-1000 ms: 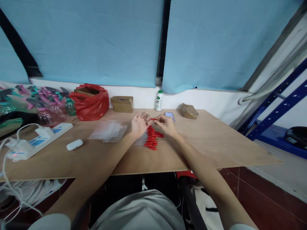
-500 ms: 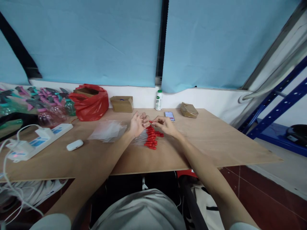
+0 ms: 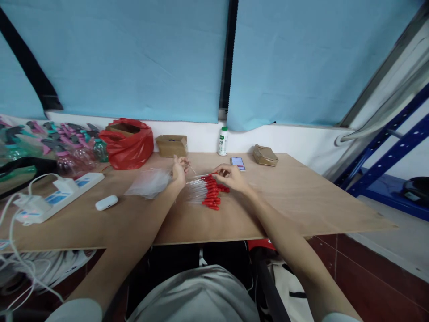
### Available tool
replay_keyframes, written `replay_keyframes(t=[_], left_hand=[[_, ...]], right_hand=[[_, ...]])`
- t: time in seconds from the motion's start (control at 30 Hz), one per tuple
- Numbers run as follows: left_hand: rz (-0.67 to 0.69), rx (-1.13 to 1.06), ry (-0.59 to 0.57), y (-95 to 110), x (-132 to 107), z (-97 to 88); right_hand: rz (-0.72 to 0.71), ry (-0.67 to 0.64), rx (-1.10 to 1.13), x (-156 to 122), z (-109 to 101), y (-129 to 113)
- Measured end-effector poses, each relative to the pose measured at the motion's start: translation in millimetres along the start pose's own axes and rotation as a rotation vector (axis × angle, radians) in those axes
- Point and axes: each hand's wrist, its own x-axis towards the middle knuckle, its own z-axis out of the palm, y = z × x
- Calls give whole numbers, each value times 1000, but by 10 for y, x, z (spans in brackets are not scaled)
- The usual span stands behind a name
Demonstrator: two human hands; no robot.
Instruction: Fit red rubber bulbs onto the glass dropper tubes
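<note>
On the table lies a row of red-handled tools (image 3: 212,197) with thin, shiny shafts pointing left; their exact kind is too small to tell. My right hand (image 3: 231,176) is closed in a pinch at the far end of the row, on the red handle of one such tool. Its thin shaft stretches left toward my other hand. My left hand (image 3: 180,170) has its fingers curled around a thin pale strip (image 3: 191,169), which sticks out to the right. Beside the left wrist is a stack of clear plastic bags (image 3: 145,183).
Behind stand a red plastic bag (image 3: 134,150), an open cardboard box (image 3: 172,146), a white bottle (image 3: 223,141), a phone (image 3: 237,163) and a brown packet (image 3: 265,155). On the left are spray bottles (image 3: 75,154), a power strip (image 3: 63,197) and a white earbud case (image 3: 106,202).
My left hand has moved left, away from my right hand, and its fingers have curled in. A pale strip and a thin shaft now show between the hands. The right hand stays nearly in place.
</note>
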Motion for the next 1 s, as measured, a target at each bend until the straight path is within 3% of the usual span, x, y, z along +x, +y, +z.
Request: replay_keyframes(t=[0.07, 0.13, 0.27, 0.37, 0.57, 1.0], left_hand=[[62, 117, 70, -64, 90, -66], [153, 323, 59, -134, 154, -131], [409, 833, -233, -282, 218, -253], [549, 998, -455, -389, 244, -308], [524, 1241, -553, -525, 330, -363], [445, 1321, -448, -489, 407, -411]], right_hand=[[-66, -46, -41, 0, 13, -32], [-115, -91, -88, -1, 31, -61], [-126, -178, -146, -8, 63, -57], [-133, -210, -160, -12, 77, -4], [-123, -236, -168, -10, 78, 21], [-121, -258, -159, -28, 72, -11]])
